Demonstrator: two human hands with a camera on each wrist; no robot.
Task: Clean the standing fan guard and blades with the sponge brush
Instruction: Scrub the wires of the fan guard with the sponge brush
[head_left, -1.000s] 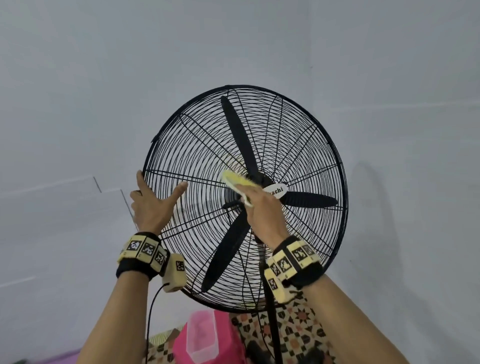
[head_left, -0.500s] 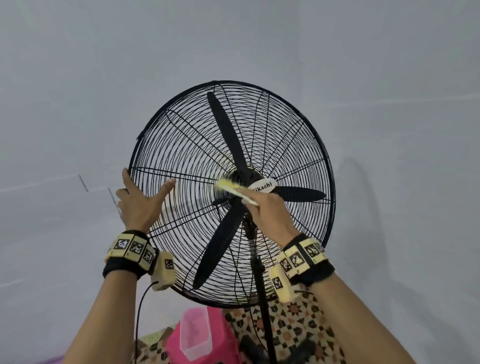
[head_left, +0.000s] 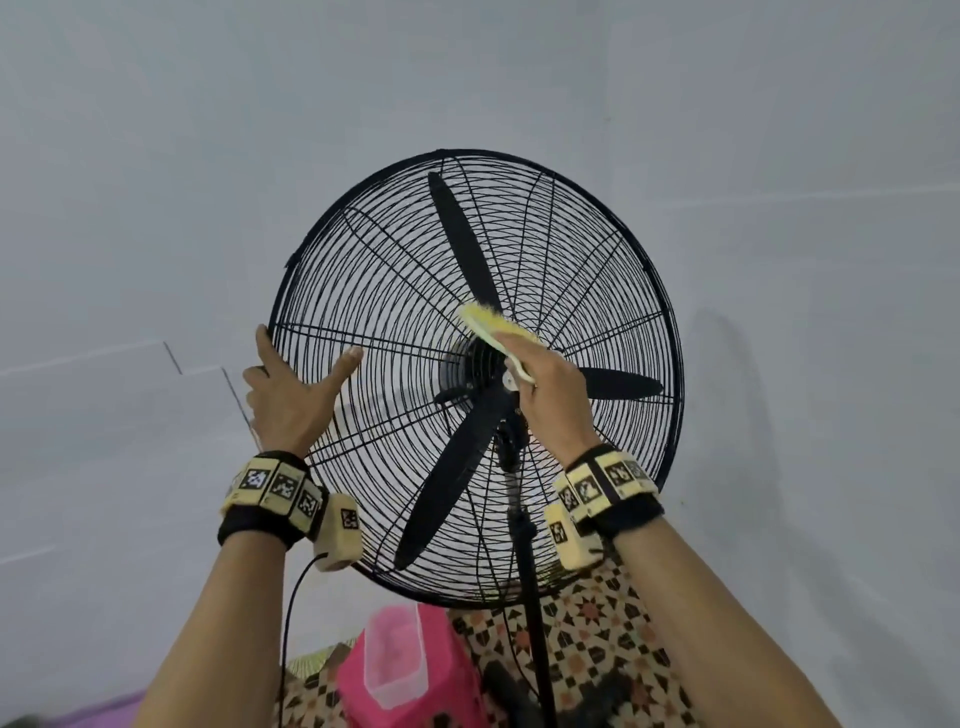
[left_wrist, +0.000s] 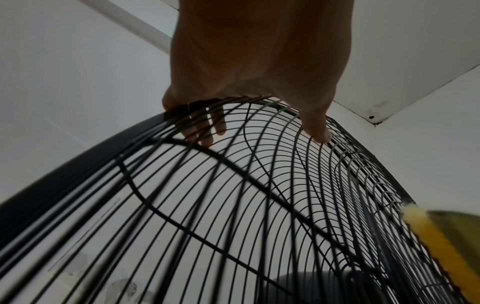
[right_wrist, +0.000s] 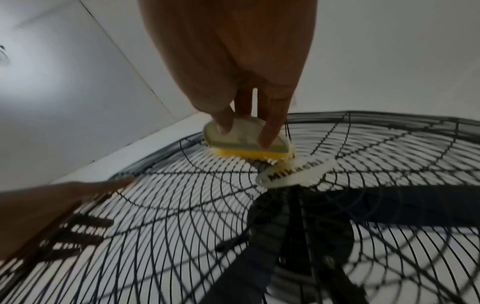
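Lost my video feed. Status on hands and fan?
Left hand grips guard rim. Right hand presses brush on guard near hub. Nothing in the way.

Matt black wire guard (head_left: 363, 291), smooth dark blades (head_left: 460, 234), and a yellow-bristled, translucent plastic brush (right_wrist: 241, 139).

The right hand (head_left: 553, 387) is sliding the sponge brush (head_left: 493, 332) up the fan guard (head_left: 363, 291), from beside the hub label to just above the hub.
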